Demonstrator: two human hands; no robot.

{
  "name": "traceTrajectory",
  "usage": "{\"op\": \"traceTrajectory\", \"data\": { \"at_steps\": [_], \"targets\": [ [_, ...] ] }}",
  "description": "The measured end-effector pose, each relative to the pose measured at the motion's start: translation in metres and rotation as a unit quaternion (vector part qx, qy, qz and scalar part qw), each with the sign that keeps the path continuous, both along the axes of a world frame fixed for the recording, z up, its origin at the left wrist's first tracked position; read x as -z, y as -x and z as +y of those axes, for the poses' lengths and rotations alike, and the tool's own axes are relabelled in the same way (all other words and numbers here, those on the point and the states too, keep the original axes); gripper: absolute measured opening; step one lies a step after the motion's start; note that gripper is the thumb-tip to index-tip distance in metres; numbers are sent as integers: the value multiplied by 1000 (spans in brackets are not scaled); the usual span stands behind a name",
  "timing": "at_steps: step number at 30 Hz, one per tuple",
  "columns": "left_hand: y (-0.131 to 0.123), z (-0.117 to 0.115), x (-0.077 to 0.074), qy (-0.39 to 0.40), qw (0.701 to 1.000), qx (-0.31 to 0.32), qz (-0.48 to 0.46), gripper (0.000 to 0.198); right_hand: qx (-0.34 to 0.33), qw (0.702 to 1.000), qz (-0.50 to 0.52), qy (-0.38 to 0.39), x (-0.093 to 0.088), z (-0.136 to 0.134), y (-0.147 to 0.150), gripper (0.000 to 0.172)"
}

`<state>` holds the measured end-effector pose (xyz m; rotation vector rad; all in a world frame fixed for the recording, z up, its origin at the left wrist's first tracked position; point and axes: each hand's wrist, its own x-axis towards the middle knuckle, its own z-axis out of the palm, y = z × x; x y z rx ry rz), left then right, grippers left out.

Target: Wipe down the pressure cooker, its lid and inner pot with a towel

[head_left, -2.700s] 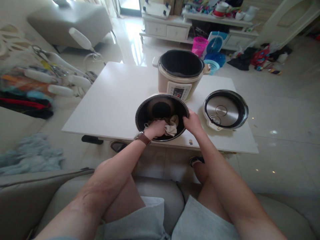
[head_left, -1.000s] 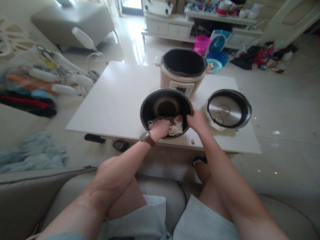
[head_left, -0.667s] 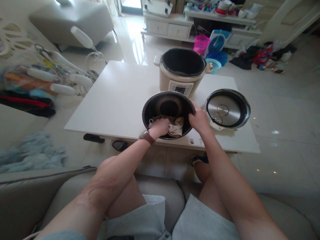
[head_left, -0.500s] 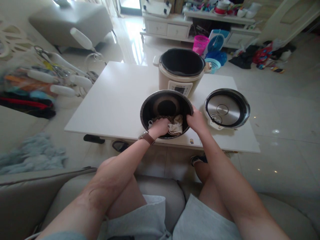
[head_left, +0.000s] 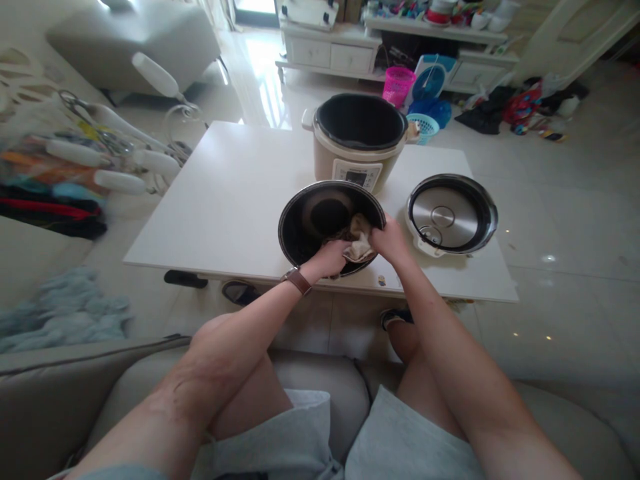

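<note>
A dark inner pot [head_left: 295, 230] is tilted toward me at the table's front edge, its mouth facing me. My left hand [head_left: 330, 259], with a watch on the wrist, is closed on a beige and brown cloth [head_left: 361, 245] inside the pot's near right side. My right hand [head_left: 389, 238] grips the pot's right rim, its fingertips inside beside the cloth. Just behind the pot stands the beige electric pressure cooker [head_left: 357, 150], its black cavity uncovered. To the right, the cooker's lid [head_left: 445, 215] lies with its metal underside up.
The white table [head_left: 200, 193] carries these things, and its front edge is close to my knees. A white rack with rounded arms [head_left: 157, 75] stands at the left. Pink [head_left: 399, 85] and light blue baskets [head_left: 424, 127] are on the floor behind.
My left hand has moved right and toward the near rim with the cloth, which is now bunched up beside my right hand. My right hand still holds the rim.
</note>
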<state>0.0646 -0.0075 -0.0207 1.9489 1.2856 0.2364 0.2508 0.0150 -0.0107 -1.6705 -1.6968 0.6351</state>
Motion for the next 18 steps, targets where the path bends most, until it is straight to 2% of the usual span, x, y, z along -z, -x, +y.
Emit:
{"op": "traceTrajectory", "data": {
  "at_steps": [4, 8, 13, 15, 18],
  "targets": [
    [8, -4, -8, -44, 993, 44, 102, 47, 12, 1000, -8, 9, 1, 6, -6, 44],
    [18, -6, -17, -71, 969, 24, 235, 41, 5, 999, -40, 23, -9, 8, -10, 32],
    [22, -8, -19, -58, 969, 38, 239, 42, 10, 998, -62, -10, -24, 3, -6, 32],
    [22, -7, -18, -53, 972, 35, 226, 43, 23, 998, -59, 3, -23, 2, -4, 34],
    [22, -4, -17, -54, 977, 18, 204, 44, 30, 999, -41, 18, -12, 3, -3, 43]
  ]
}}
